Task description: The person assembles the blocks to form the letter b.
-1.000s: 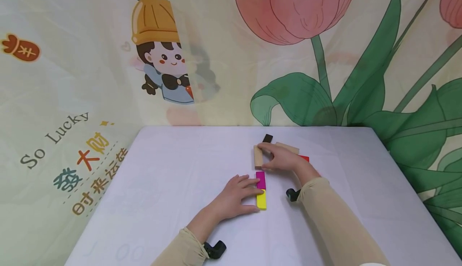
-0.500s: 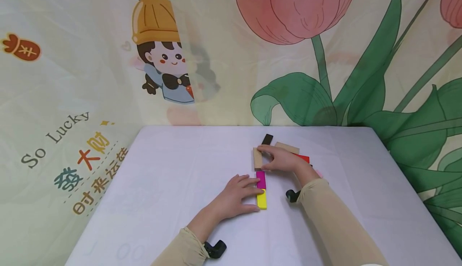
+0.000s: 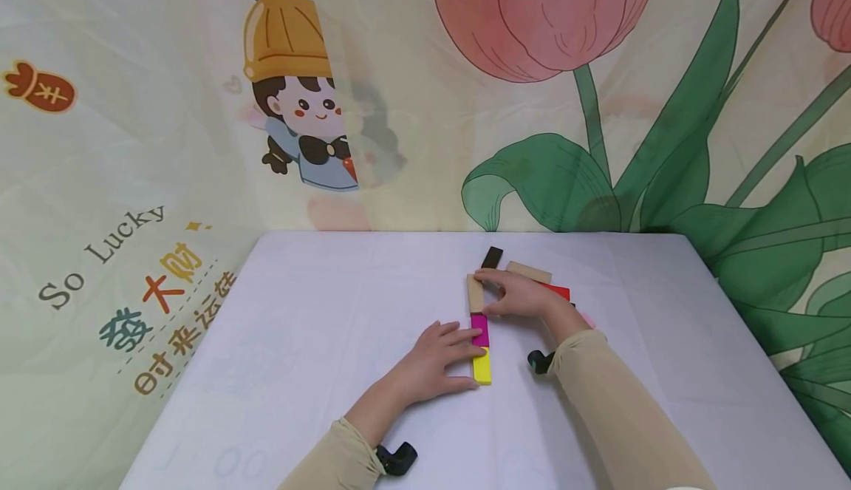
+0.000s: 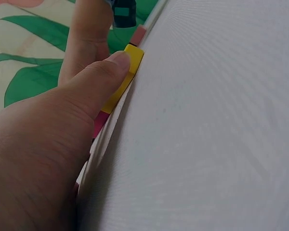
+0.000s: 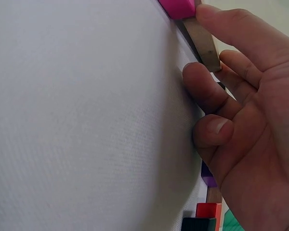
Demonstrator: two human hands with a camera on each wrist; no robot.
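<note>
On the white table (image 3: 319,298) a yellow block (image 3: 482,366) and a magenta block (image 3: 480,329) lie end to end in a line. My left hand (image 3: 459,357) rests beside them, fingers on the magenta block and thumb against the yellow block (image 4: 135,54). A tan wooden block (image 3: 475,294) lies just beyond the magenta one, its near end meeting it. My right hand (image 3: 495,290) pinches this tan block between forefinger and thumb. In the right wrist view the forefinger lies on the tan block (image 5: 202,41) next to the magenta block (image 5: 178,7).
Behind my right hand lie a black block (image 3: 492,257), a second tan block (image 3: 529,272) and a red block (image 3: 560,291), with a pink piece (image 3: 588,320) by the wrist. A printed cloth backdrop (image 3: 425,106) stands along the table's far edge.
My right hand has slid the tan block a little towards me, closing the gap to the magenta block. My left hand has stayed on the magenta and yellow blocks.
</note>
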